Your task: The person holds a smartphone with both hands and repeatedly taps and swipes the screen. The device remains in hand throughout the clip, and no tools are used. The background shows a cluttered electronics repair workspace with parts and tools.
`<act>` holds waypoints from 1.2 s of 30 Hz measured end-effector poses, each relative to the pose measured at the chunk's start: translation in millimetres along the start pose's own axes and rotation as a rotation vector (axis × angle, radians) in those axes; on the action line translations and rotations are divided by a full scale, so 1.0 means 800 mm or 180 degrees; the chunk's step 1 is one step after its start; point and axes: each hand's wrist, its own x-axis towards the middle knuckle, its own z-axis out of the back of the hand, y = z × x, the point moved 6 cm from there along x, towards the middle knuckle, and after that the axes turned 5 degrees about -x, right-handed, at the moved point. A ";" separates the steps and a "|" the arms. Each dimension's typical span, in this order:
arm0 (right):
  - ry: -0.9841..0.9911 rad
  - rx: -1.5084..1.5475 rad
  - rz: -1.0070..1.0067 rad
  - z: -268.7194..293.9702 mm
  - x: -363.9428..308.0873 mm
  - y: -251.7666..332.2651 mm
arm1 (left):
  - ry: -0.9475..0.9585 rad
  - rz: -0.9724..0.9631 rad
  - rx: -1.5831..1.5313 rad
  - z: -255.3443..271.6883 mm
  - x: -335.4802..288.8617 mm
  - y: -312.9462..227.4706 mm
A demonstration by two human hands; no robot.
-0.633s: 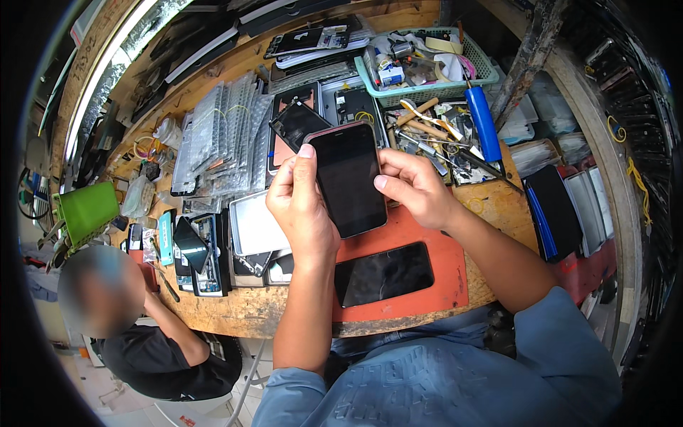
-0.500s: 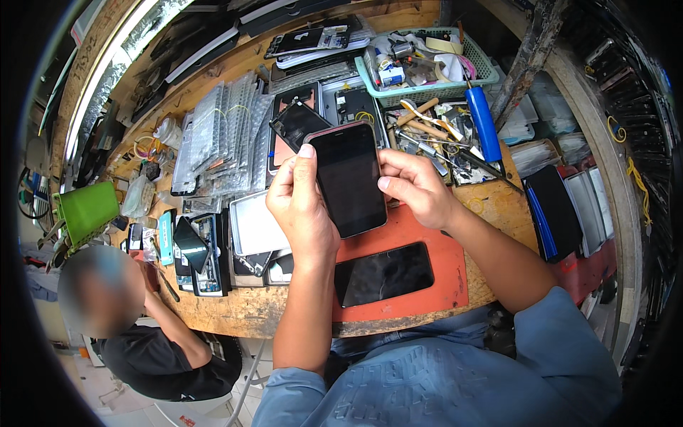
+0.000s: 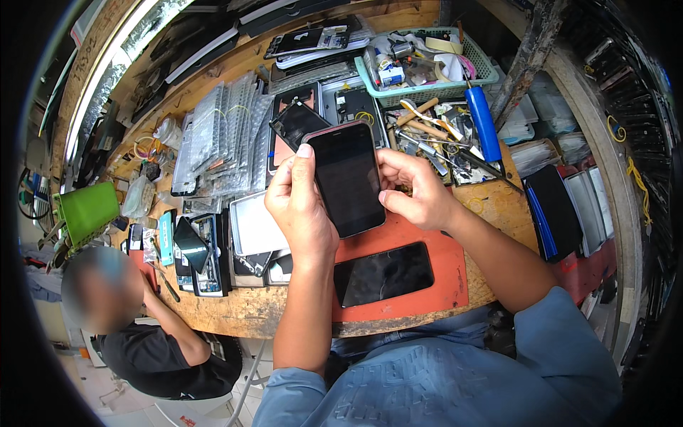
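Above the workbench I hold a smartphone [image 3: 346,181] with a dark screen and a reddish edge, its screen facing me. My left hand [image 3: 302,199] is closed around its left side, thumb along the upper left edge. On the opposite side my right hand [image 3: 420,188] grips the right edge, thumb at the lower part and fingers behind; its fingertips are partly hidden. Just below, a second phone or screen panel [image 3: 384,275], black and glossy with a crack-like line, lies on an orange-red mat [image 3: 448,285].
Bubble-wrapped panels [image 3: 220,135] are stacked at the left behind my hands. A green basket [image 3: 427,87] of supplies stands at the back, near a tray of tools [image 3: 434,139] and a blue cylinder [image 3: 483,124]. A person [image 3: 153,349] in black sits at the left edge.
My right thumb has shifted slightly down along the phone's edge. The phone and my left hand stay almost in place. The seated person has moved slightly.
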 end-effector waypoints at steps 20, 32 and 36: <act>0.0082 0.0070 -0.0137 0.000 -0.001 -0.001 | 0.0050 -0.0024 0.0027 0.003 0.001 0.000; 0.0070 -0.0074 -0.0220 0.003 -0.002 -0.009 | 0.0076 0.0006 0.0010 0.003 0.001 0.002; 0.0051 0.0015 -0.0132 0.001 -0.002 -0.005 | 0.0101 -0.0008 0.0021 0.005 0.002 0.003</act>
